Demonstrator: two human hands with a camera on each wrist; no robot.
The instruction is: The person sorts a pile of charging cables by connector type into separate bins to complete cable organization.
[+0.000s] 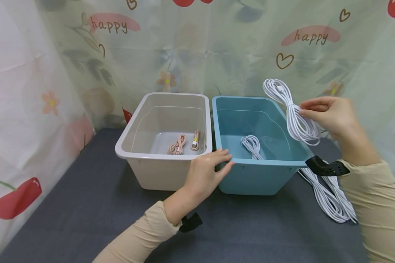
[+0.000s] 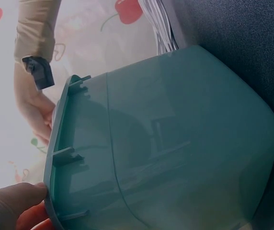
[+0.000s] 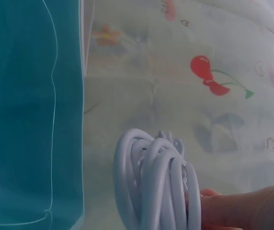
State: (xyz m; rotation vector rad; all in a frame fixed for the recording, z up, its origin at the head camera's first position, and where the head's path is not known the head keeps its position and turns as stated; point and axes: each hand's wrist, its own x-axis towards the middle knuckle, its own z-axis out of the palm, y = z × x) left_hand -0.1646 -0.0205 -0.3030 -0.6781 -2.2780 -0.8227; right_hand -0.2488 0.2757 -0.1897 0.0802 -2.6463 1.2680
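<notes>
My right hand [image 1: 332, 115] pinches a coiled white cable [image 1: 297, 117], held up over the right rim of the blue plastic bin [image 1: 260, 179]. In the right wrist view the cable's thick loops [image 3: 158, 182] fill the lower middle, beside the bin's teal wall. My left hand [image 1: 205, 171] grips the blue bin's near-left rim; in the left wrist view the thumb [image 2: 24, 196] lies on the outer side of the rim, with the fingers partly hidden behind it. A smaller white cable coil [image 1: 251, 146] lies inside the blue bin.
Left of the blue bin stands a beige bin [image 1: 164, 175] holding two pinkish cable coils, one [image 1: 177, 145] larger than the other [image 1: 195, 140]. More white cable [image 1: 332, 201] lies on the dark tabletop [image 1: 85, 219] at right, partly behind my sleeve. A printed curtain [image 1: 184, 51] hangs behind.
</notes>
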